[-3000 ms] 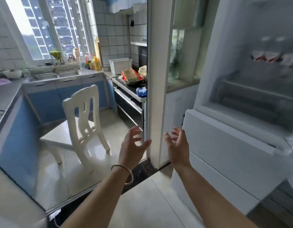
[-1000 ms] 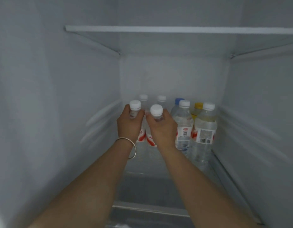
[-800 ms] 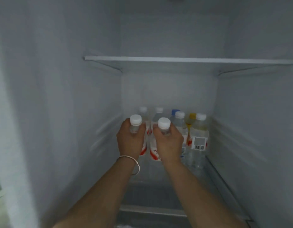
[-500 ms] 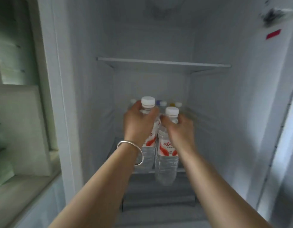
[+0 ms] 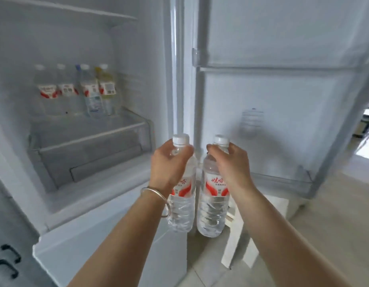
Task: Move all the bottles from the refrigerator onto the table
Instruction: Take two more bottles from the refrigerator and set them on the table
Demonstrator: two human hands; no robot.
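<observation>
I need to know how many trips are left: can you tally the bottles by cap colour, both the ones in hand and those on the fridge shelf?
White caps: 6, one in the left hand, one in the right hand, four on the shelf
Blue cap: 1
Yellow cap: 1
Total: 8 bottles, 6 of them on the shelf.

Silver bangle (image 5: 156, 198) on bare left wrist

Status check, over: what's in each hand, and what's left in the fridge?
Left hand grips one water bottle, right hand another. Both outside fridge. Six bottles on shelf. Path unobstructed.
</observation>
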